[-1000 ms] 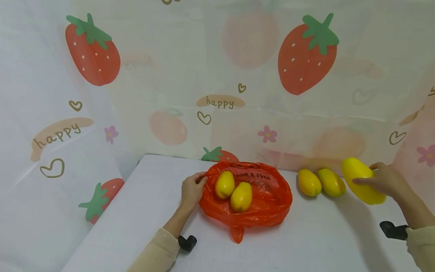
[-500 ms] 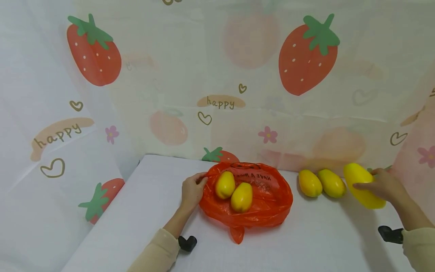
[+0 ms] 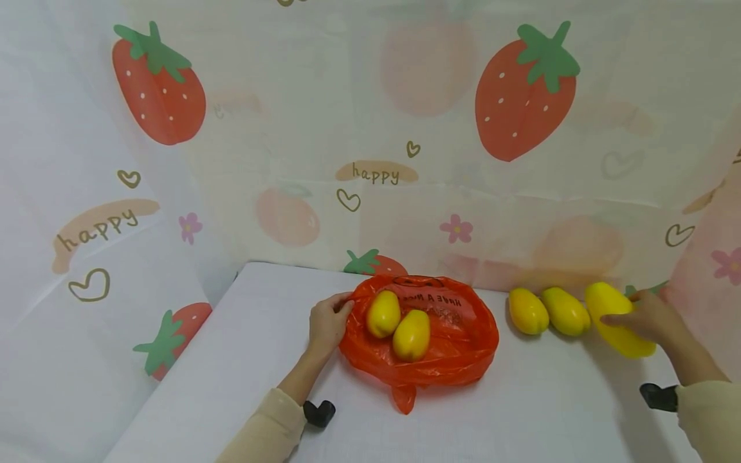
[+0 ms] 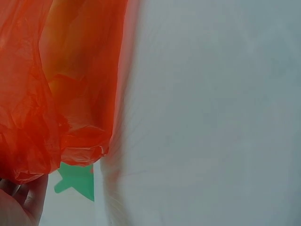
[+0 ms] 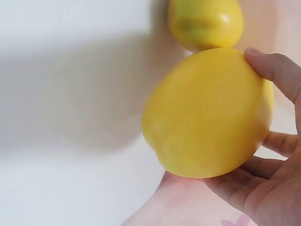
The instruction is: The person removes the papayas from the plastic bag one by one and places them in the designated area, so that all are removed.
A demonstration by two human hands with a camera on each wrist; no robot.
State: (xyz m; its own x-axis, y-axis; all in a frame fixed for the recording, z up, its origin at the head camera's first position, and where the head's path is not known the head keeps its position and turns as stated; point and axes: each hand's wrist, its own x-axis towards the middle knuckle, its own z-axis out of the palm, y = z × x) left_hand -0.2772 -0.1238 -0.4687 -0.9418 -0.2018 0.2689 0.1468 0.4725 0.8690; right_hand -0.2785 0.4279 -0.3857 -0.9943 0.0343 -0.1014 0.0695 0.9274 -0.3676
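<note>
At the far right of the head view, my right hand [image 3: 657,316] grips a yellow papaya [image 3: 612,315] between thumb and fingers. The right wrist view shows this papaya [image 5: 207,117] close up, its end overlapping another papaya [image 5: 206,21] behind it. My left hand [image 3: 327,326] pinches the left rim of a red plastic bag [image 3: 457,360], which lies with its mouth spread wide. Inside the bag are two yellow papayas, one [image 3: 383,314] behind the other [image 3: 411,335]. In the left wrist view the fingers [image 4: 35,197] sit at the lower edge of the bag [image 4: 28,108].
Two more papayas, one yellow [image 3: 528,312] and one greener [image 3: 565,312], lie side by side near the back of the white table [image 3: 498,424]. A curtain [image 3: 347,116] printed with strawberries hangs behind and at both sides.
My right hand has lowered the papaya slightly toward the table, beside the other two. The left hand stays at the bag's rim, and the bag has not moved.
</note>
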